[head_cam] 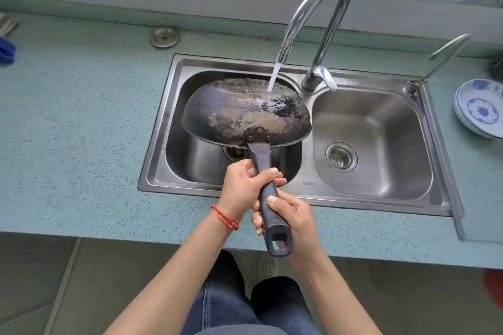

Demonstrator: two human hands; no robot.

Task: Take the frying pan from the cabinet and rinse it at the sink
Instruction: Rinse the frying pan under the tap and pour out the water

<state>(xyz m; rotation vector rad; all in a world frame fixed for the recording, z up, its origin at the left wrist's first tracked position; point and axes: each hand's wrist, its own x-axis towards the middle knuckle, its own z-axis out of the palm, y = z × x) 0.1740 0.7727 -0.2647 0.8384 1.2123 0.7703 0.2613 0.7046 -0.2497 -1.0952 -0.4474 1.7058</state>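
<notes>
left hand [243, 187]: bare, no rings, short nails
right hand [292, 221]: bare, no rings, short nails
bracelet [225, 217]: red braided cord, beaded, just behind left hand
forearms: bare, no sleeves
legs: blue denim jeans [231, 304]

Only two markings showed, both stamped on the stainless steel sink [304, 193]. On the near rim, on the flat strip between the two basins, a short brand mark [308, 183] stood upside down to the camera; it looked like "JIKIMO" or similar, but the letters were too small and blurred to read with certainty. On the far rim, just right of the faucet [318, 35] base, a second small stamp [352, 82] appeared, too faint to read. The blue-patterned plates [481, 109] on the bench [81, 117] carried decoration only, no legible text.
</notes>
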